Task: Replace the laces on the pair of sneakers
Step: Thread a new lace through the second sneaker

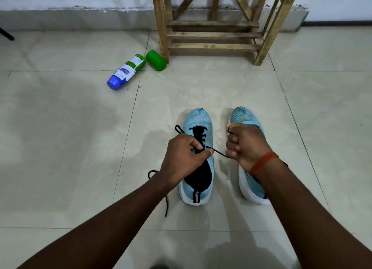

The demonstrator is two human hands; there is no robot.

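Note:
Two light-blue sneakers stand side by side on the tiled floor, toes pointing away from me. The left sneaker point(198, 119) has a black tongue and a black lace point(218, 152) threaded through its upper eyelets. My left hand point(182, 158) pinches one end of that lace over the tongue; a loop sticks out above the hand, and a loose tail trails on the floor to the left. My right hand point(246, 146) grips the other end, pulled taut to the right, and covers much of the right sneaker point(244, 115). An orange thread band circles my right wrist.
A wooden stool point(215, 25) stands against the wall beyond the shoes. A white-and-green spray can with a blue base point(126, 71) lies on the floor at the left, its green cap point(156, 60) beside the stool leg. A dark stand foot point(7, 35) shows at far left.

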